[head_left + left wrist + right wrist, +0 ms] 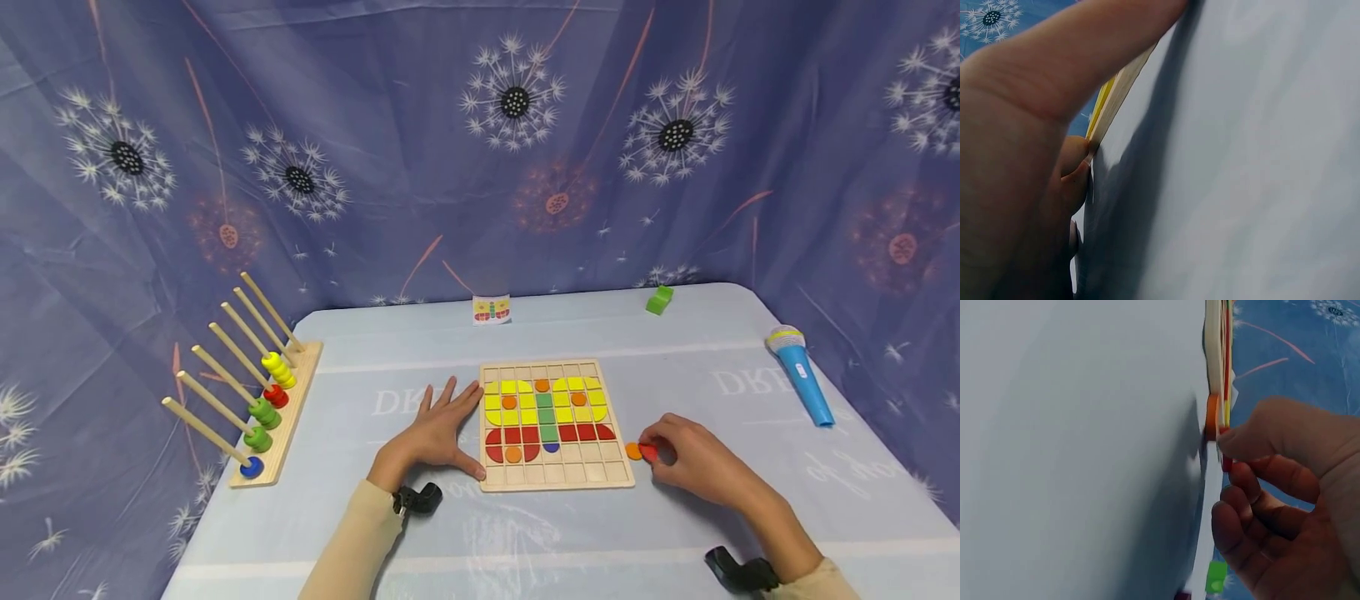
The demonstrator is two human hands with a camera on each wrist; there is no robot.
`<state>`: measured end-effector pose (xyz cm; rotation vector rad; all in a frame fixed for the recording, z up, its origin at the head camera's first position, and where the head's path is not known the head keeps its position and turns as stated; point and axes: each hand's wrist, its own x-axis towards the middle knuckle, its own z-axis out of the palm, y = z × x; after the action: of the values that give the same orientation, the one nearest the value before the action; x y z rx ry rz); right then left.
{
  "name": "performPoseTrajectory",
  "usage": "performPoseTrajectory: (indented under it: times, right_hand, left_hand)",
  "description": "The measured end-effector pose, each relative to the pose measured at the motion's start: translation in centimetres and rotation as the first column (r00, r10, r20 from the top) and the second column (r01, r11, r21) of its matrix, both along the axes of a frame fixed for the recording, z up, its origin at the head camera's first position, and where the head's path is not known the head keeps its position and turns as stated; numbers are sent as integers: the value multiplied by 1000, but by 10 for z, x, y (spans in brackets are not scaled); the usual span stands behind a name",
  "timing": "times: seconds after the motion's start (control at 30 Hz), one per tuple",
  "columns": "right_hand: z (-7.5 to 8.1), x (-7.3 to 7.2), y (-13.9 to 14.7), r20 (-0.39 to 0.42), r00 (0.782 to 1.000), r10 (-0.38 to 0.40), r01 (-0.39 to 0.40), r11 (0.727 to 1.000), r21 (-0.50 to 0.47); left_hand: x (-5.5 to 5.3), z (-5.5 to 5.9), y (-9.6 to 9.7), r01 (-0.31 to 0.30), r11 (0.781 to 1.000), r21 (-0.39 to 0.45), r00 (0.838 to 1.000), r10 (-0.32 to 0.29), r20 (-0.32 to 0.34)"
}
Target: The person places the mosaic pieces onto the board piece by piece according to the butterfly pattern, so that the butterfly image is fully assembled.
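Note:
A square wooden grid board (588,475) lies on the table with flat yellow, red, green, orange and blue pieces set in a butterfly pattern; its lowest row is bare wood. My left hand (435,433) is spread at the board's left side, with thumb and fingertips right at the edge. Beyond the lower right edge, my right hand (697,458) pinches a small flat red piece (1227,464) between thumb and index finger. Right beside it on the table is an orange disc (633,451), close to the board in the right wrist view.
On the left stands a wooden peg rack (296,408) with slanting rods and coloured beads. A small butterfly picture card (491,310) is at the back edge. A green block (660,300) lies back right, and a blue toy microphone (806,383) lies near the right edge.

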<state>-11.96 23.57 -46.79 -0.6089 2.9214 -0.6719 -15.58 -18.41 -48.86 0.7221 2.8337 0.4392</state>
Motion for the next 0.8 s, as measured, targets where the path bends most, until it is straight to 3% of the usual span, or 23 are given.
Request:
performPoseTrajectory:
  times: [0.33,0.8]
  right_hand:
    - [-1,-12,-31,2,1000,27,-27,998,-61]
    - [0,-16,-80,13,982,189,-188,980,-70]
  left_hand:
    - [-1,-2,-2,0,1000,-4,1000,0,-1]
    - [-2,-4,-2,8,1000,17,1000,-8,-16]
